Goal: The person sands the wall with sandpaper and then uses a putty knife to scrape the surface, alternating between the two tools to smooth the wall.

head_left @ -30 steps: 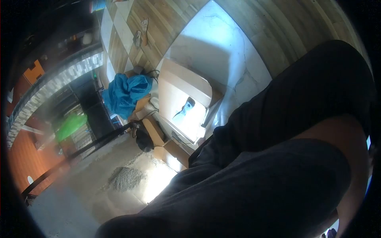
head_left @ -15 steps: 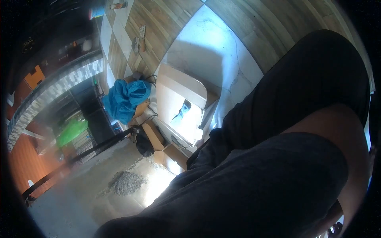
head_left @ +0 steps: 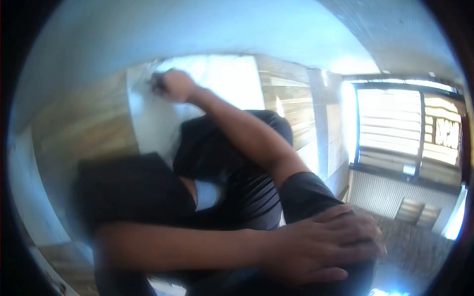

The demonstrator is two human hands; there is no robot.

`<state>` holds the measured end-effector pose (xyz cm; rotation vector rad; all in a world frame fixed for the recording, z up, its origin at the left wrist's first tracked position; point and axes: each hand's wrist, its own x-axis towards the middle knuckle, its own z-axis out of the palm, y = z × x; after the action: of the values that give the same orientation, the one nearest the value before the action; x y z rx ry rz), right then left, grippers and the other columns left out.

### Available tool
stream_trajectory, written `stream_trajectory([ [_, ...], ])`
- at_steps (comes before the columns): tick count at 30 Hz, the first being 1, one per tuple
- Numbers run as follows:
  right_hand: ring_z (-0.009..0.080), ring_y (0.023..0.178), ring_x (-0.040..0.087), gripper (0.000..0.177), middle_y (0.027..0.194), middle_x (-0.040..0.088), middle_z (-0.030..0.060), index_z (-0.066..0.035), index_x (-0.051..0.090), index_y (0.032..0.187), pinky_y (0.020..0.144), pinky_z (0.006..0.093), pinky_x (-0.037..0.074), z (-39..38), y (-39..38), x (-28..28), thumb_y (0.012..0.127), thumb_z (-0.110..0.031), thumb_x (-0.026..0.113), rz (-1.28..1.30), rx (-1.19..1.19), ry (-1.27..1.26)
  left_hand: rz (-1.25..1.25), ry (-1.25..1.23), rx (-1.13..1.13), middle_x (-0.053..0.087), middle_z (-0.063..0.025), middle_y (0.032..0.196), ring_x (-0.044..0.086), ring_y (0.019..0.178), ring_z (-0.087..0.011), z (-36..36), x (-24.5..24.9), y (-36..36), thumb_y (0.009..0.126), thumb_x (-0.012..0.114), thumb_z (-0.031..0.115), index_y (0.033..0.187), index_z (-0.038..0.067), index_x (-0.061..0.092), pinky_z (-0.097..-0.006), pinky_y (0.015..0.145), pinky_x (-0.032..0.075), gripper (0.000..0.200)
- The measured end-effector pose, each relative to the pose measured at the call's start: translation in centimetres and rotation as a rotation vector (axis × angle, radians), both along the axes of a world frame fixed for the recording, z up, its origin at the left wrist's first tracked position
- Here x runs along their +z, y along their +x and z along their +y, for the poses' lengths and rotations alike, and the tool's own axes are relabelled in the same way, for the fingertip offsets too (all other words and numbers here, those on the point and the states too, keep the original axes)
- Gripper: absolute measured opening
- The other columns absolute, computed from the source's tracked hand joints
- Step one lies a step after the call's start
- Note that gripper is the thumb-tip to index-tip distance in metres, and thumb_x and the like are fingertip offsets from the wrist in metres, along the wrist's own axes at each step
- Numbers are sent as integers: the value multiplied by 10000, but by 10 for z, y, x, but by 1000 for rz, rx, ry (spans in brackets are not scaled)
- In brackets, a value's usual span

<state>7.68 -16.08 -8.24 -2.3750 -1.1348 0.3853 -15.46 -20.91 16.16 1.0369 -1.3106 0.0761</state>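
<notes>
Holding the right hand (head_left: 178, 86) out by a dark thing (head_left: 158, 84).
Resting the left hand (head_left: 321, 246), spread, on dark cloth (head_left: 360, 276); too blurry to tell the right grip.

A small dark object (head_left: 158, 84) juts from the closed right hand (head_left: 178, 87); its outline is blurred. It appears against the pale floor (head_left: 150, 118); its exact shape is unclear.

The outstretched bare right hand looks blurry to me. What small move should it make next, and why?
I'd guess a brief steadying before any further reach: the bare right hand is at the end of an extended arm, with a small dark item at its fingers too blurred to name. The bare left hand lies spread on dark cloth, perhaps offering support.
</notes>
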Motion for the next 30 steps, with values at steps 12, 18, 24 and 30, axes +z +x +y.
stream_trajectory([
  [12, 385, 877, 691, 255, 896, 722, 167, -66, 656, 997, 795, 508, 526, 10, -7, 15, 929, -311, 635, 57, 0, -30, 221, 381, -455, 298, -211, 1634, 223, 1524, -474, 16, -22, 64, 1030, 350, 626, 1596, 128, 332, -608, 1213, 221, 754],
  [18, 413, 953, 685, 275, 967, 708, 211, -55, 649, 1070, 833, 521, 530, 11, -4, 13, 882, -253, 624, 101, 27, -63, 430, 238, 195, 293, -271, 1609, 307, 1466, -484, 35, -11, 45, 1030, 480, 517, 1568, 101, 373, -576, 1198, 274, 689],
  [24, 418, 873, 683, 280, 890, 709, 196, -55, 646, 1027, 789, 530, 523, 17, -3, 3, 919, -313, 642, 16, 17, -15, -317, 1030, 483, 220, -227, 1663, 193, 1513, -497, 27, -81, 84, 1006, 536, 495, 1612, 149, 306, -596, 1218, 230, 735],
  [30, 409, 863, 685, 298, 864, 702, 190, -53, 642, 1035, 780, 529, 521, 26, -7, 9, 943, -337, 632, 3, 35, 86, 61, 664, 507, 212, -212, 1674, 173, 1538, -461, 37, -42, 102, 1035, 486, 444, 1615, 187, 310, -588, 1244, 145, 658],
])
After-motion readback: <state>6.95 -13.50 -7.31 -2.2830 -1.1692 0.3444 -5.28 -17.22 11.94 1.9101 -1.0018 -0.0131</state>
